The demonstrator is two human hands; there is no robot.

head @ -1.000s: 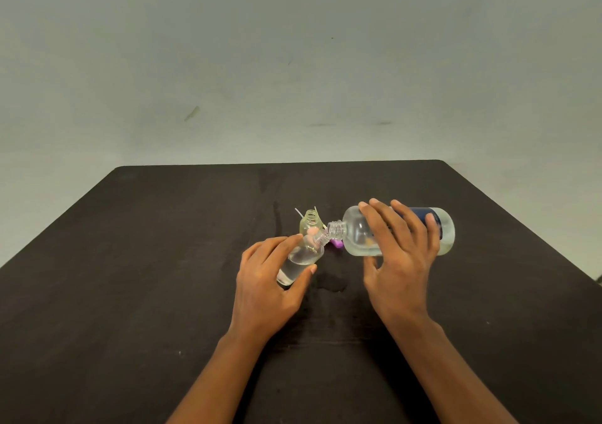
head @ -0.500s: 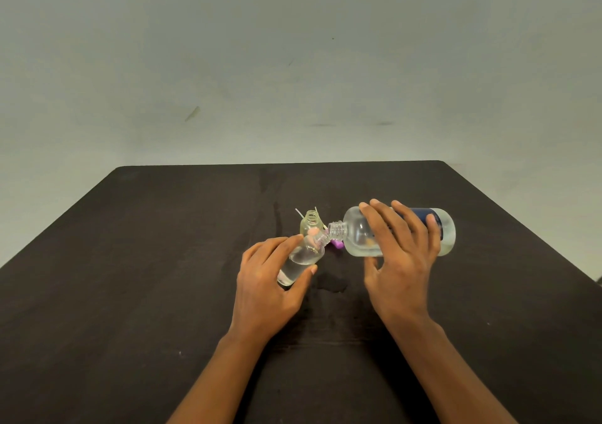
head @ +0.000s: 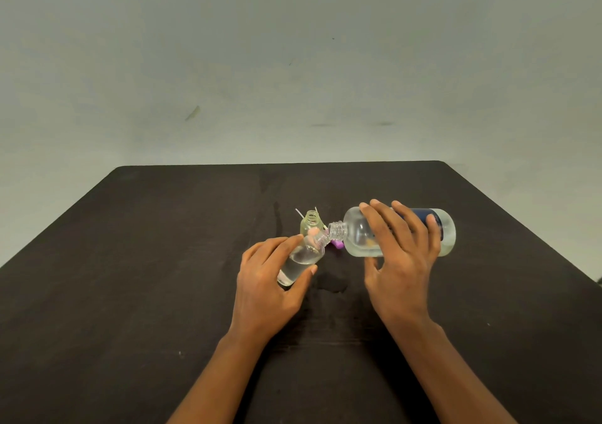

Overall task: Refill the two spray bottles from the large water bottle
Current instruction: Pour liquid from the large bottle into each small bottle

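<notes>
Dark table [head: 130,260] under a pale wall, and we are mid-pour. Our left hand [head: 265,282] wraps the clear bottle [head: 301,259], fingers and thumb curled round its lower body, tilting it so its open neck leans up and to the right. Our right hand [head: 402,260] grips the big bottle [head: 356,238] from above. It lies nearly on its side, long axis running left to right, mouth pointing left at the clear bottle's neck. That mouth-to-neck line is what the pour turns on: the openings touch or nearly so (we cannot tell which). Water part-fills the clear bottle. Just behind it stands the yellow bottle [head: 311,225], uncapped and upright, nearer our left hand; we judge it comes next. A wet patch [head: 332,285] below the necks suggests spilling is the risk.
</notes>
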